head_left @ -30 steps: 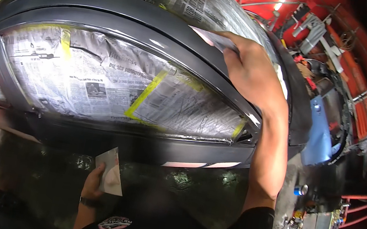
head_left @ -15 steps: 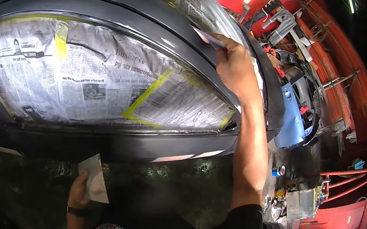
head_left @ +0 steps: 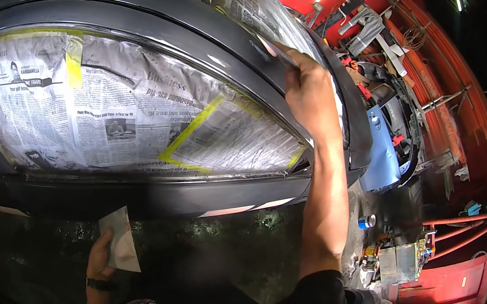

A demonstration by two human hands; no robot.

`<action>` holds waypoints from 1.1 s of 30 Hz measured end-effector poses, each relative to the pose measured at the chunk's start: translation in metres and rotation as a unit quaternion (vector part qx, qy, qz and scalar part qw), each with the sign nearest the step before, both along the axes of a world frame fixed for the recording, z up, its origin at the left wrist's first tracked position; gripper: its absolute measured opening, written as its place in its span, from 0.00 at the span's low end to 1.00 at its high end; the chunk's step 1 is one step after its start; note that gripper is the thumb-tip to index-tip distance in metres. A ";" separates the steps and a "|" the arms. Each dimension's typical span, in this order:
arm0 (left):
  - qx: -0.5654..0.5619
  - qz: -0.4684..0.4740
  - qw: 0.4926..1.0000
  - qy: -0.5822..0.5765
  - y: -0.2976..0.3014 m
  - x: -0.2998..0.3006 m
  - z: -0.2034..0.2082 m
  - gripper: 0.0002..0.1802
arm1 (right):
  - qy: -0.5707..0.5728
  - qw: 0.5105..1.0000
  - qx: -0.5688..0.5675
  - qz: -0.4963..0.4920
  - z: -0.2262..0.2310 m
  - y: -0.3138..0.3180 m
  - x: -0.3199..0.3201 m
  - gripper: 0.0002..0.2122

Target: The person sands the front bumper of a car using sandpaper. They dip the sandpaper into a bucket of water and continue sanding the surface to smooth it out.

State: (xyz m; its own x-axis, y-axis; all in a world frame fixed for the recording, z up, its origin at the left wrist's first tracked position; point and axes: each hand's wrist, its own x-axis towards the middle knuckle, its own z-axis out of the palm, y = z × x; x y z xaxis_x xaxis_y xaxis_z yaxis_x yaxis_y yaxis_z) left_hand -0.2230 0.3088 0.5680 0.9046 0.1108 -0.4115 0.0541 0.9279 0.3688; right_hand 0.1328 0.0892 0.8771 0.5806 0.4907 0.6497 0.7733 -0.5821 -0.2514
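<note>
My right hand (head_left: 312,96) reaches up to the dark grey car body (head_left: 133,3), pinching a thin flat putty spreader (head_left: 269,47). The spreader's pale edge lies at the roof pillar beside the masked windshield (head_left: 263,17); whether it touches cannot be told. Low on the left, my left hand (head_left: 101,255) holds a pale flat rectangular plate (head_left: 125,244) away from the car, thumb on its face. A small reddish mark shows near the plate's upper edge. Newspaper (head_left: 104,100) covers the side window, held by yellow tape (head_left: 195,126). A pale patch (head_left: 217,61) marks the roof rail.
Right of the car sits a light blue body panel (head_left: 384,151) among loose parts. A blue can (head_left: 367,222) stands on the floor near a grimy metal box (head_left: 400,264). Red pipes (head_left: 470,223) stick out at the right, and long orange tubes (head_left: 455,78) lean against the back wall.
The view has shifted slightly, so the car sits a little lower in it. My right hand and spreader stay at the pillar, the spreader now seen more edge-on. My left hand still holds the plate.
</note>
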 end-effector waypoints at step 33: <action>-0.009 0.031 0.998 0.045 0.011 0.005 0.007 0.20 | -0.023 0.999 -0.037 0.020 -0.033 0.010 -0.033 0.26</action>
State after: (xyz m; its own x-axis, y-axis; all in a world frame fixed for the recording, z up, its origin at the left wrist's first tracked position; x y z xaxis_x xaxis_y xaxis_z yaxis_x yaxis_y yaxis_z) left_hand -0.2183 0.3201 0.5752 0.8558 0.1577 -0.4926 0.0275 0.9372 0.3477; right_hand 0.0998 0.0990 0.8444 0.5301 0.5605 0.6363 0.8063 -0.5654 -0.1737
